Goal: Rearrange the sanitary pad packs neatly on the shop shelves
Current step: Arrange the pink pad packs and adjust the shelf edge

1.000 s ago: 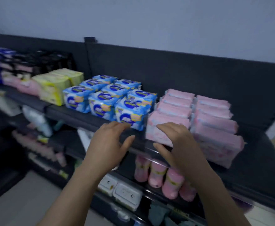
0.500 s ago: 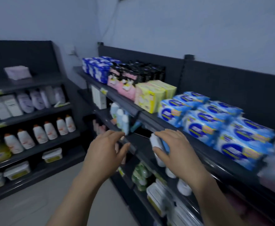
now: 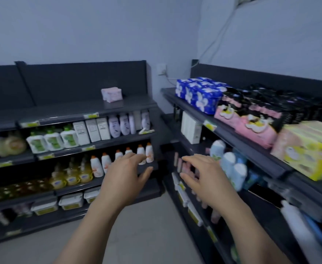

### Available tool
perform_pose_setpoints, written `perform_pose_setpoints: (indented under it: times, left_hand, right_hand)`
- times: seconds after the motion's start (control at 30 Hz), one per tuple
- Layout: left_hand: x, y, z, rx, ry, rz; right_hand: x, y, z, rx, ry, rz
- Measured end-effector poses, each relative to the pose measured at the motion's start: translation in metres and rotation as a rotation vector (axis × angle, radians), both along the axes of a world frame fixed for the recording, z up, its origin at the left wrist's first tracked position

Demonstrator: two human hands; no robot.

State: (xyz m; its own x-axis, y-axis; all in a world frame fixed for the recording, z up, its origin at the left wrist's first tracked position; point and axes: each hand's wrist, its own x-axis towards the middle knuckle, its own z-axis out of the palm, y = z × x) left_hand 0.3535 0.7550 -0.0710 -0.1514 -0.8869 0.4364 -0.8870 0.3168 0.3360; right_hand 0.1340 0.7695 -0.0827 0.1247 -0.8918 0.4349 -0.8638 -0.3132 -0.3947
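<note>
In the shop's corner, our left hand (image 3: 126,174) and right hand (image 3: 204,176) hover spread and empty; the pink pad pack (image 3: 112,94) sits on the far top shelf (image 3: 70,109), and a hasty reach may topple bottles (image 3: 118,124) below.

The view swings left, away from the stacked pink and light-blue packs, which are gone from sight. The yellow packs (image 3: 309,149) now sit at 3 o'clock, with the black-and-pink packs (image 3: 251,119) and dark blue packs (image 3: 200,94) at 1 to 2 o'clock. A second shelf unit (image 3: 61,109) comes into view from 9 to 11 o'clock, bearing a lone pink pack (image 3: 112,94). The left hand (image 3: 124,174) and right hand (image 3: 204,178) are off the shelf edge and now hover mid-air at the centre, fingers spread, touching nothing.
</note>
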Motion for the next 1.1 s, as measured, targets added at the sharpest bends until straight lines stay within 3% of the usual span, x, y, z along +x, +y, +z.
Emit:
perform_pose_setpoints:
  times: [0.33,1.1]
  left_hand:
    - [0.072,-0.121,-0.013,0.054,0.027,0.181]
    - [0.158,-0.506,-0.001,0.008,0.090,0.389]
  right_hand:
    - [0.066,-0.148,-0.007,0.049,0.024,0.124]
    - [0.145,-0.575,0.006,0.055,0.057,0.300]
